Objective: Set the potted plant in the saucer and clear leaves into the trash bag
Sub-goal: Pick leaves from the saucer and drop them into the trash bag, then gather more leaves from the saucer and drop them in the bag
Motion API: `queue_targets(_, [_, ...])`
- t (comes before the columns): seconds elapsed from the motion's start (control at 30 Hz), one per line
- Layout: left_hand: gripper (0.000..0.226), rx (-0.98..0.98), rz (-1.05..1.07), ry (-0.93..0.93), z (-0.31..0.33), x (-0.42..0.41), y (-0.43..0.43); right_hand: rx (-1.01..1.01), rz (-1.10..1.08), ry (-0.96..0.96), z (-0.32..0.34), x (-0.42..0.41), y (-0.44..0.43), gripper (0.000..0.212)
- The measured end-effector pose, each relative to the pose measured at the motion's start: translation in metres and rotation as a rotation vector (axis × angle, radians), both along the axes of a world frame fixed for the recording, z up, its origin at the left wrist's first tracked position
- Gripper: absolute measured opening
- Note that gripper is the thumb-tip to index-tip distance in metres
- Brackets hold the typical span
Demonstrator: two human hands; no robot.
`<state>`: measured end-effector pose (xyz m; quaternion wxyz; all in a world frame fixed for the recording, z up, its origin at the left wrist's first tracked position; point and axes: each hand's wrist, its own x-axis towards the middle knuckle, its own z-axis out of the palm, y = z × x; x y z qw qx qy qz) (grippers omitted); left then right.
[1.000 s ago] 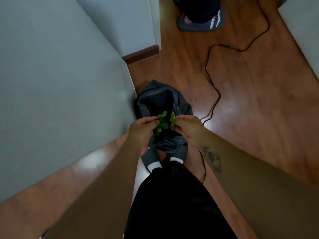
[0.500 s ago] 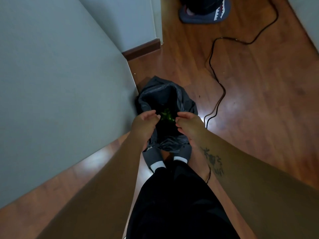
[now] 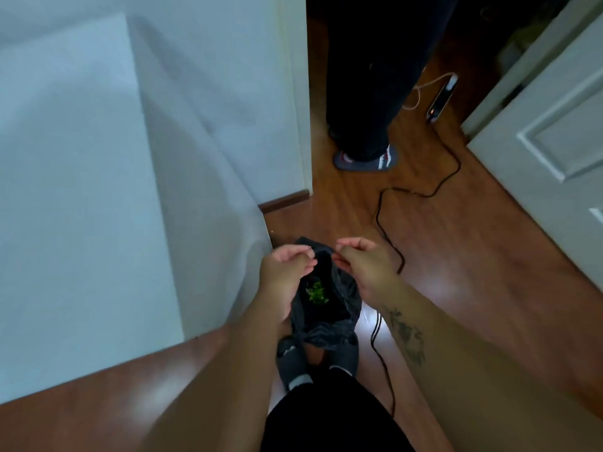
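Standing open on the wooden floor [image 3: 473, 288] just beside the white wall [image 3: 98, 190], the dark trash bag [image 3: 329, 324] holds a small clump of green leaves [image 3: 316, 294] low inside it, below and between the two hands. The left hand [image 3: 287, 272] hovers over the bag's left edge, wrist bent and fingers loosely curled with a gap between thumb and fingertips; it grips nothing, and whether it brushes the plastic cannot be told. The right hand [image 3: 365, 265] hangs over the bag's far right rim, fingers drawn in toward the thumb near the plastic; whether it pinches the rim or is merely close to it cannot be told. Both forearms reach forward from the bottom of the view, the right one bearing a dark tattoo. Beneath the hands, the bag's near side sags against the person's grey-socked feet [image 3: 293, 363]. A black cable [image 3: 380, 207] snakes across the floor just right of the right hand, running away toward another person's dark trouser legs [image 3: 365, 93] and a slipper [image 3: 365, 159] well beyond the hands. A white panelled door [image 3: 554, 151] stands far to the right.
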<state>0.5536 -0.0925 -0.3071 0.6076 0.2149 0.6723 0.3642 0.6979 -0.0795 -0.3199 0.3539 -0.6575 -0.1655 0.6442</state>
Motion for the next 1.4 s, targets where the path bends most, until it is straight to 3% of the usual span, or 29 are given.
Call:
queue_targets(0.4, [0.016,0.327,0.082,0.041,0.191,-0.039,0.036,0.395,0.164,-0.055,0.206,-0.033,0.057,0.014])
queue_targets(0.63, [0.017,0.436,0.133,0.125,0.25,-0.118,0.021,0.491,0.315,-0.152,0.243,-0.102,0.069,0.008])
queue_targets(1.03, [0.005,0.433,0.299,0.33,0.266,-0.334,-0.042,0.646,0.612,-0.16,0.273,-0.29,0.042,0.012])
queue_targets(1.2, [0.005,0.411,0.364,0.433,0.262,-0.43,-0.053,0.778,0.707,-0.291,0.271,-0.373,0.036,0.012])
queue_targets(1.4, [0.006,0.353,0.405,0.587,0.246,-0.524,-0.048,1.094,0.939,-0.556,0.267,-0.478,0.023,0.014])
